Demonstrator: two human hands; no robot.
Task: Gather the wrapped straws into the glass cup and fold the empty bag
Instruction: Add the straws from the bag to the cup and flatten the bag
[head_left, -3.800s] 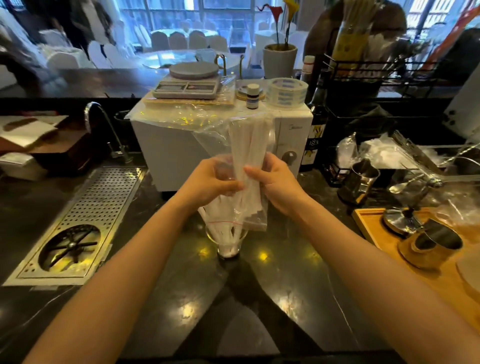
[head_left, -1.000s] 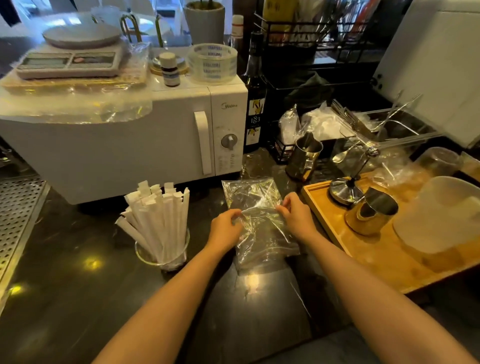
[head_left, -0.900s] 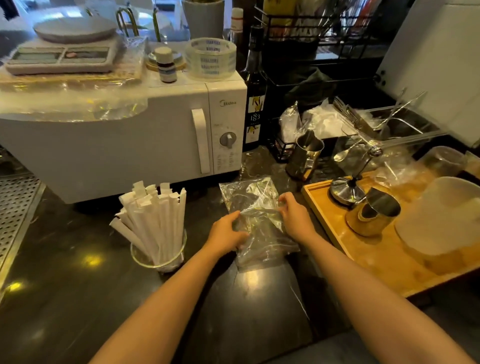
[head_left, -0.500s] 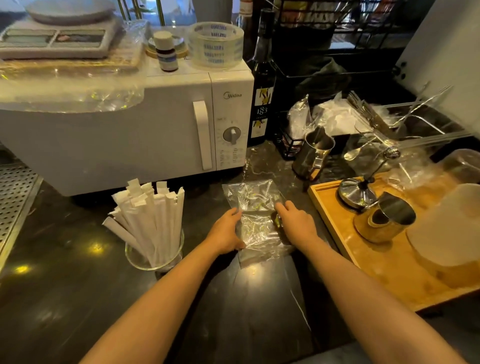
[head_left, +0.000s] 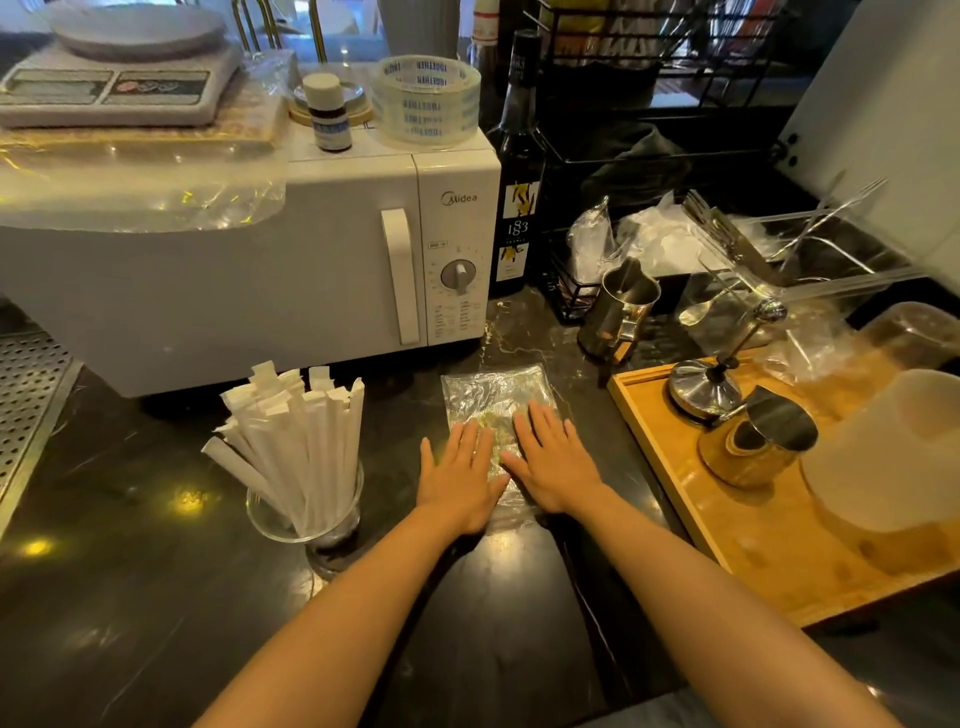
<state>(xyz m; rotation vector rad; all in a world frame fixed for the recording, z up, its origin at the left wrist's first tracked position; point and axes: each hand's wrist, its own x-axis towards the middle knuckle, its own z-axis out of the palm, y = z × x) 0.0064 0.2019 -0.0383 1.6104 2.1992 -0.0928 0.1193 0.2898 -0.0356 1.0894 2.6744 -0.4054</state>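
Several white paper-wrapped straws stand bunched in a clear glass cup on the dark counter, left of my hands. The empty clear plastic bag lies flat on the counter in front of the microwave. My left hand and my right hand rest palm-down side by side on the bag's near half, fingers spread and flat. The near part of the bag is hidden under my palms.
A white microwave stands behind, with a scale and tape roll on top. A dark bottle stands beside it. A wooden tray with metal cups lies at right, a metal drain grid at far left.
The straws went from the bag into the cup. The bag was laid on the counter and its near end folded over; my hands went from pinching its edges to pressing flat on it.
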